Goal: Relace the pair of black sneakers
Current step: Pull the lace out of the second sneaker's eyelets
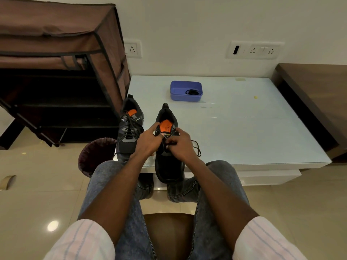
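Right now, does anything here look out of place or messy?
Little stands out. The shoe being worked on overhangs the white table's front edge, a loose lace loop trailing beside it. A small yellowish scrap lies on the table, and a black lace bundle sits in the blue tub.

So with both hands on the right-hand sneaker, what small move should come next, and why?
Probably draw the lace through with the right hand while the left hand steadies the right-hand sneaker: slack still loops loose beside it, and both hands pinch at its eyelets.
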The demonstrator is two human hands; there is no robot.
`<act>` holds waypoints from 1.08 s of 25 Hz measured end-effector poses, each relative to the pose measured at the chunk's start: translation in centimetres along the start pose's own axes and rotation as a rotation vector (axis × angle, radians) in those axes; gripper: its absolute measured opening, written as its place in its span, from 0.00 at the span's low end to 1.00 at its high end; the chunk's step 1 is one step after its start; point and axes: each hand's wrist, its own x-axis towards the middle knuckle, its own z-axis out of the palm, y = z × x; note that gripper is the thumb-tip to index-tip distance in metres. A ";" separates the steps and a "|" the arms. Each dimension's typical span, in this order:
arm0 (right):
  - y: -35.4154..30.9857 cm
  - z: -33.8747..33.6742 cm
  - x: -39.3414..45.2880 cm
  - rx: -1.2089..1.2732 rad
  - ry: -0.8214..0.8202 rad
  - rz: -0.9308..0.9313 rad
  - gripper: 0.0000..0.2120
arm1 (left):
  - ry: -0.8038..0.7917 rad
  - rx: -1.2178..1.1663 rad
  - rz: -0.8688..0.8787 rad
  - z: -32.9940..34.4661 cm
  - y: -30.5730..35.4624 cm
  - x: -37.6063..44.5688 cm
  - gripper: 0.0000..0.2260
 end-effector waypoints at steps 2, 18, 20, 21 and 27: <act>0.3 0.6 -0.3 -0.077 -0.102 -0.032 0.07 | -0.003 0.002 0.006 -0.1 0.0 -0.1 0.25; 0.3 -2.3 0.5 0.215 0.339 0.451 0.23 | -0.014 0.028 0.007 0.0 -0.2 0.0 0.27; 0.2 -1.8 0.3 0.275 0.235 0.241 0.17 | 0.045 0.044 -0.057 -0.1 -0.4 -0.1 0.31; 0.1 -1.6 0.2 0.264 0.155 0.182 0.15 | 0.106 0.050 -0.097 -0.4 -0.4 0.0 0.31; 0.6 -1.0 0.4 0.044 -0.024 0.058 0.08 | 0.618 0.406 -0.047 -2.2 -0.3 -0.2 0.18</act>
